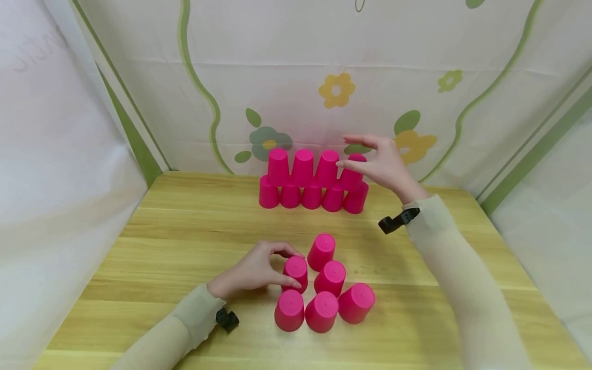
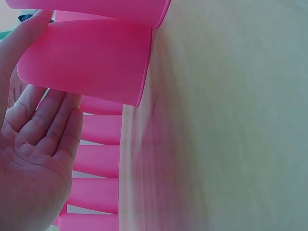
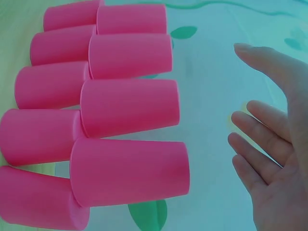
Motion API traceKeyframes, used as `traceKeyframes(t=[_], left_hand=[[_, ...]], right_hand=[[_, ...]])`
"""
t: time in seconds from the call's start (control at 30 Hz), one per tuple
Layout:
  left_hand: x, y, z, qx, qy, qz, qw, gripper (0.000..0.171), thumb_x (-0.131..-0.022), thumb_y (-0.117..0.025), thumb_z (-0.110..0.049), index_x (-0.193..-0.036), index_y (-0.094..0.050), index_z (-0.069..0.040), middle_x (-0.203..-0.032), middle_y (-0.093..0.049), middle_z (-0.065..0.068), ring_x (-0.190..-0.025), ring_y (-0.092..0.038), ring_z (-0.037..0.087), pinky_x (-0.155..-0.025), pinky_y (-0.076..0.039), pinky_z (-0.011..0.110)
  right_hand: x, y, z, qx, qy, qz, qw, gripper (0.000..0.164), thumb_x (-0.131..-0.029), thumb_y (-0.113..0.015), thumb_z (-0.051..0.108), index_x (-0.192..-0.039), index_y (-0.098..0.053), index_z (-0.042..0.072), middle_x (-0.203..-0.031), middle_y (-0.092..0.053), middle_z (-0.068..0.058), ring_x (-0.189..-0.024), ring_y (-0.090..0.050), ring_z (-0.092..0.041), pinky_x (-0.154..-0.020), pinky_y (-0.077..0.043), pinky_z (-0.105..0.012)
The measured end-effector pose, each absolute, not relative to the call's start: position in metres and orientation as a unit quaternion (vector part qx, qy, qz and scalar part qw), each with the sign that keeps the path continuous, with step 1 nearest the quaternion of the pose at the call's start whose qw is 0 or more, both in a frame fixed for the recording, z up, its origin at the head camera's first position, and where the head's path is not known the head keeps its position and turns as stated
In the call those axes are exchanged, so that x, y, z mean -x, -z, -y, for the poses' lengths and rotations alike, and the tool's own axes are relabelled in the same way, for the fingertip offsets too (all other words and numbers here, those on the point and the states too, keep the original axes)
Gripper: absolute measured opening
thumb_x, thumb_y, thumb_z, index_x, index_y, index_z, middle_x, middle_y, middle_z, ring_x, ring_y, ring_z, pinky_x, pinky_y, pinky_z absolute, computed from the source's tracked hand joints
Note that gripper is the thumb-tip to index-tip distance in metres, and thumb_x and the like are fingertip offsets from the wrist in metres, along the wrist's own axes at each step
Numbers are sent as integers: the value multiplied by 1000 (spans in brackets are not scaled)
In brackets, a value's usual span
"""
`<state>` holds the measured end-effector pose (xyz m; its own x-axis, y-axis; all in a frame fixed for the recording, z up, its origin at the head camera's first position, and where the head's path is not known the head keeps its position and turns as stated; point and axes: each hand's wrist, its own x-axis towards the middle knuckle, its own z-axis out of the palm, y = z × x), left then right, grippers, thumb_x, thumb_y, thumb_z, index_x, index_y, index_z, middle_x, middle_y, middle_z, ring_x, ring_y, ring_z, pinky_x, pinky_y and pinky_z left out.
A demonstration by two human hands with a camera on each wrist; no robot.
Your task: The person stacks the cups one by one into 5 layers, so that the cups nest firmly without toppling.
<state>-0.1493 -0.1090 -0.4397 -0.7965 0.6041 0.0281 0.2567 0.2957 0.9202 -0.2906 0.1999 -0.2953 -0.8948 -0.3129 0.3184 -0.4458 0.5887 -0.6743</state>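
Near the front of the table my left hand [image 1: 256,267] holds an upside-down pink cup [image 1: 296,271] between thumb and fingers. In the left wrist view, that cup [image 2: 89,60] has the thumb on one side and the fingertips on the other. At the back, several pink cups stand upside down in two rows, the upper row bridging the lower cups. My right hand [image 1: 383,163] is raised over the right end of the upper row, by its end cup [image 1: 352,177]. Seen from the right wrist, its fingers [image 3: 262,132] are spread apart from the end cup [image 3: 130,173] and hold nothing.
More upside-down pink cups stand close around the left hand, among them a front cup [image 1: 290,311], a right-hand cup [image 1: 357,303] and a rear cup [image 1: 321,253]. The wooden table [image 1: 194,226] meets a flower-printed curtain [image 1: 287,92] just behind the two-row stack.
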Motion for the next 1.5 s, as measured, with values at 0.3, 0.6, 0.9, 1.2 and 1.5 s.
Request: traceKeyframes(t=[0.3, 0.6, 0.9, 1.2, 1.5], left_hand=[[149, 440, 110, -271, -525, -790, 165, 44, -77, -91, -35, -115, -71, -31, -111, -69, -13, -109, -61, 13, -97, -48, 50], [149, 439, 111, -270, -522, -793, 164, 44, -76, -91, -35, -115, -71, -31, -111, -69, -13, -109, -61, 12, -96, -49, 49], [148, 439, 111, -268, -520, -795, 161, 44, -77, -91, -36, -115, -71, -31, -111, -69, -14, -109, -61, 12, -97, -48, 49], [149, 439, 111, -270, -520, -795, 159, 44, -77, -91, -35, -117, -72, -31, -112, -69, -14, -109, -61, 12, -97, -48, 51], [148, 439, 111, -278, -512, -797, 162, 46, -78, -91, -31, -119, -72, -28, -112, -70, -15, -109, -61, 11, -99, -47, 50]], right_hand=[[261, 304, -207, -240, -408, 878, 75, 61, -80, -87, 45, -134, -68, 26, -130, -64, 8, -126, -55, -24, -103, -45, -51], [241, 334, -210, -264, -412, 872, 24, 57, -82, -88, 37, -133, -69, 23, -128, -67, 2, -123, -58, -24, -103, -46, -55], [214, 375, -202, -277, -408, 868, -51, 61, -78, -89, 43, -132, -69, 25, -127, -69, 2, -119, -60, -18, -102, -47, -53], [202, 403, -196, -289, -447, 838, -120, 61, -77, -91, 35, -132, -69, 18, -125, -69, 4, -121, -61, -34, -100, -45, -63], [193, 411, -194, -271, -476, 824, -144, 56, -79, -89, 32, -130, -71, 15, -118, -72, 7, -111, -65, -18, -97, -47, -64]])
